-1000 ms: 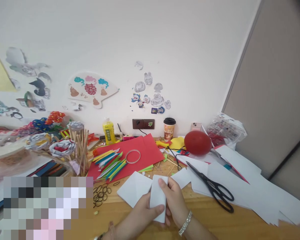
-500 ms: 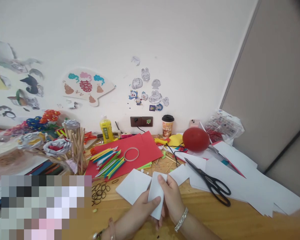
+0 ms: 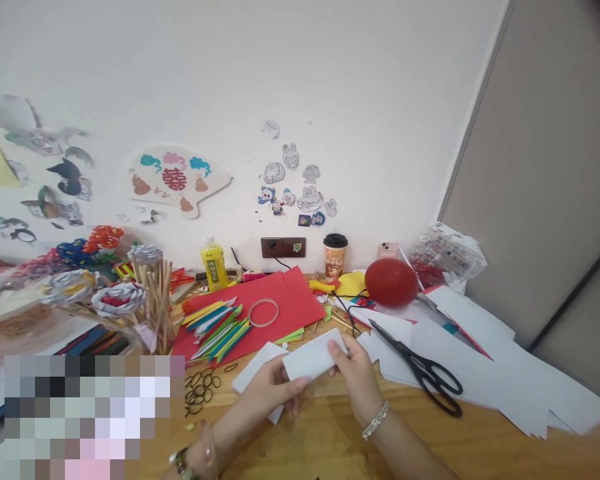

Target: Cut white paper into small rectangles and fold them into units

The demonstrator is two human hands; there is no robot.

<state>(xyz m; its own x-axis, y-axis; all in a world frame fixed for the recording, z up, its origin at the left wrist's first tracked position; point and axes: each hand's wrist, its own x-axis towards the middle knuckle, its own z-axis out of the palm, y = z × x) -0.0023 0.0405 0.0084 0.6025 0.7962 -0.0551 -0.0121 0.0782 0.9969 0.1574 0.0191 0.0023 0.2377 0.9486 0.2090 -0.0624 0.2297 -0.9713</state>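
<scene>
A narrow folded strip of white paper [image 3: 314,357] is held between both hands above the wooden table, its right end tilted up. My left hand [image 3: 275,387] grips its left end, thumb on top and fingers beneath. At the right end, my right hand [image 3: 353,363] pinches the strip with the thumb on its face; most of its fingers are behind the paper. Another piece of white paper [image 3: 255,370] lies on the table behind my left hand, partly covered. Black-handled scissors [image 3: 420,367] rest to the right of my right hand, on white sheets.
Black rubber bands [image 3: 200,393] lie left of my hands. Farther back are red paper [image 3: 280,293], folded coloured paper strips [image 3: 217,327] and a silver ring [image 3: 263,312]. A yellow bottle [image 3: 214,263], lidded cup [image 3: 335,257] and red balloon [image 3: 391,282] stand near the wall.
The held paper has turned from nearly upright to a slanting, mostly sideways position. My right hand has moved slightly right, and my left hand has shifted a little left and up with it.
</scene>
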